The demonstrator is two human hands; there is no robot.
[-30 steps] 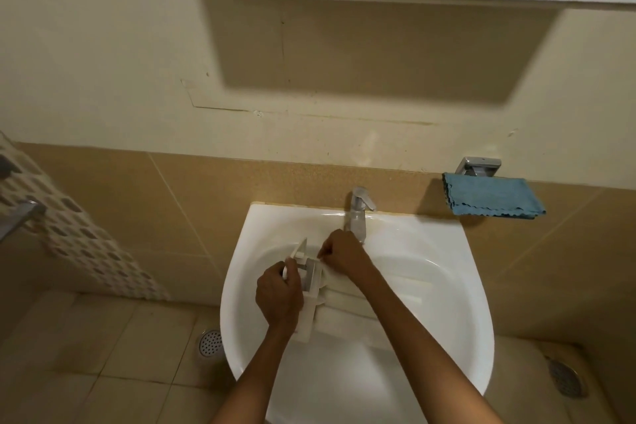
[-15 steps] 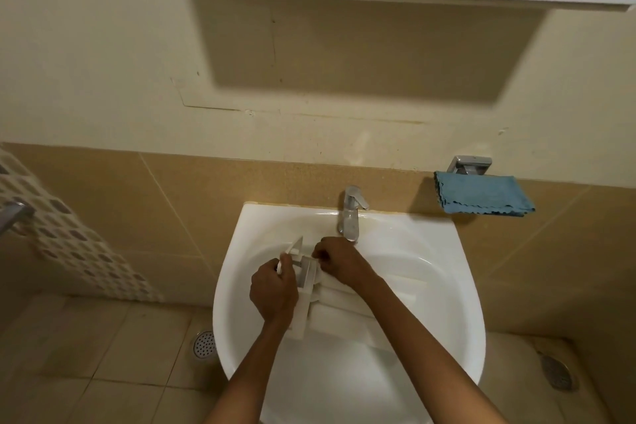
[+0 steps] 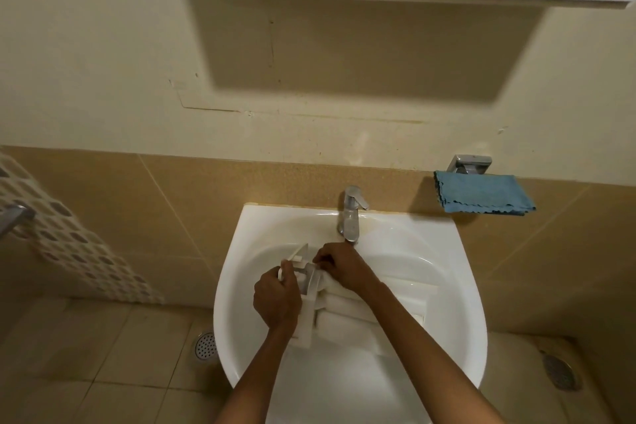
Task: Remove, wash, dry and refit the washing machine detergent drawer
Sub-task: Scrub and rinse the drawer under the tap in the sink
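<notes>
Detergent drawer (image 3: 344,320) down in the sink (image 3: 461,272), low in the basin, below the faucet (image 3: 351,217) at 12 o'clock. Long axis from roughly 10 o'clock to 4 o'clock across the bowl, with the front panel end at 10 o'clock and the open tray body trailing off toward 4.

Left hand (image 3: 278,299) curled round the front panel end, gripping from the 8 o'clock side. Right hand (image 3: 339,268) directly across at 2 o'clock, fingertips pinched together on a small fitting (image 3: 306,280) at that same end. Both hands crowded onto one end, nearly touching; tray body beyond them free and unsupported except by the basin. Probably working the fitting loose for washing. Any pull likely along 12 o'clock, up and away from the panel, with the left hand as the brace.

Thin white flap (image 3: 301,251) raised just at 11 o'clock of the fitting; attachment unclear.

Hard to make out: white drawer against white basin, edges mostly lost; compartments unreadable; much of the tray body covered by the right forearm; no telling whether water is running. Blue cloth (image 3: 481,193) hung well apart at 2 o'clock of the sink.
</notes>
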